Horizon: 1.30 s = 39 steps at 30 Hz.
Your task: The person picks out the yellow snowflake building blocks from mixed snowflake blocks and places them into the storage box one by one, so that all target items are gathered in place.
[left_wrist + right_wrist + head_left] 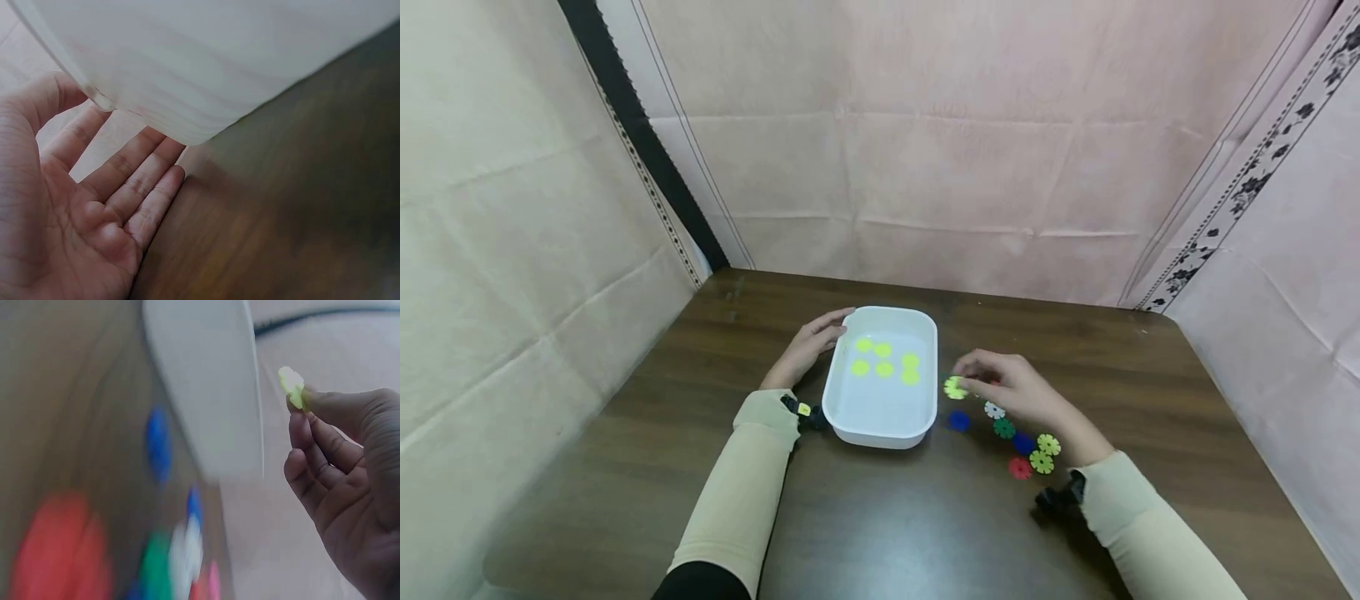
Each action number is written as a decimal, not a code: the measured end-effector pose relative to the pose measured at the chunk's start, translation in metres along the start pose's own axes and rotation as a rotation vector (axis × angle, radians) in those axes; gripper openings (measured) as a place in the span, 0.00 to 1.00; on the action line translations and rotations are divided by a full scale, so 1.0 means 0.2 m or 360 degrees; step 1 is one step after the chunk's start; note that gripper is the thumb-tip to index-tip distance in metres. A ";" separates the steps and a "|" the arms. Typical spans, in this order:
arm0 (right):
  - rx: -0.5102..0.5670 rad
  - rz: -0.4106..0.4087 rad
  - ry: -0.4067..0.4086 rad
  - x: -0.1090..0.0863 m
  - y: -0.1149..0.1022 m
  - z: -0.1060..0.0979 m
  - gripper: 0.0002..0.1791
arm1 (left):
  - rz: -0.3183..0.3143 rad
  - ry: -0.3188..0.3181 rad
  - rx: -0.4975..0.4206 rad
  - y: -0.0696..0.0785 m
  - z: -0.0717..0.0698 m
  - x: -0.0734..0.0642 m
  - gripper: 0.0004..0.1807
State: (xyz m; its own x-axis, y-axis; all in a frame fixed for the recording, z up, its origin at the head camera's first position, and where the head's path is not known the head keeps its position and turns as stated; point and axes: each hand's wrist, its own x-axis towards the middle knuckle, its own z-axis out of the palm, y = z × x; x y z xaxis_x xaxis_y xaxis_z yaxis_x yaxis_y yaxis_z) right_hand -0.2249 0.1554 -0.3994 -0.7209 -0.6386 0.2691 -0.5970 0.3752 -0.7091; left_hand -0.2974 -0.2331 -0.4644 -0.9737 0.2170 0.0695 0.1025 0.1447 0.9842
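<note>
A white plastic tray (880, 412) stands on the table with several yellow-green discs (883, 369) lying apart inside it. My left hand (811, 346) rests against the tray's left side near the far corner; its fingers (134, 169) are mostly straight and touch the wall. To the right of the tray, my right hand (1011, 385) pinches a yellow-green notched disc (292, 386) between thumb and fingertips, raised above the tabletop. Beneath and beside that hand lie loose notched discs, among them a blue one (958, 421), a white one (994, 410) and a green one (1003, 428).
Nearer the right wrist lie a red disc (1019, 467), another blue disc (1023, 442) and two yellow-green discs (1042, 462). The brown wooden table (865, 533) ends at a pale cloth backdrop (955, 183), with more cloth on both sides.
</note>
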 end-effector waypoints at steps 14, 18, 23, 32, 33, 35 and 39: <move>-0.0406 -0.0031 -0.0575 0.54 -0.10 0.41 0.04 | -0.0018 -0.0019 -0.0026 -0.03 0.03 0.00 0.24; -0.0451 -0.0046 -0.0466 0.52 -0.10 0.39 0.08 | -0.0008 -0.0013 -0.0023 -0.02 0.03 0.01 0.23; -0.0302 -0.0133 -0.0144 0.42 -0.09 0.26 0.11 | 0.0015 0.0001 -0.0014 0.01 0.02 0.03 0.23; -0.0132 -0.0145 0.0350 0.03 0.14 0.00 0.06 | -0.0011 0.0004 0.0000 0.00 0.00 0.01 0.24; -0.0140 -0.0128 0.0354 -0.02 0.17 -0.02 0.06 | -0.0012 0.0006 0.0000 0.01 0.00 0.01 0.24; -0.0183 -0.0087 0.0375 -0.13 0.24 -0.07 0.06 | -0.0016 0.0010 0.0002 0.00 0.00 0.00 0.23; -0.0244 0.0087 0.0391 -0.31 0.33 -0.16 0.05 | -0.0009 0.0016 0.0006 0.00 0.00 0.01 0.23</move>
State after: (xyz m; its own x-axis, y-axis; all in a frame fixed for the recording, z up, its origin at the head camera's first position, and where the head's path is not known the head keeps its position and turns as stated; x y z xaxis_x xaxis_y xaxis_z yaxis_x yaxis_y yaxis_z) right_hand -0.2306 0.2410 -0.4421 -0.8060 -0.4397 0.3963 -0.5876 0.5134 -0.6254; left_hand -0.2990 -0.2333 -0.4645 -0.9763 0.2062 0.0658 0.0979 0.1498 0.9839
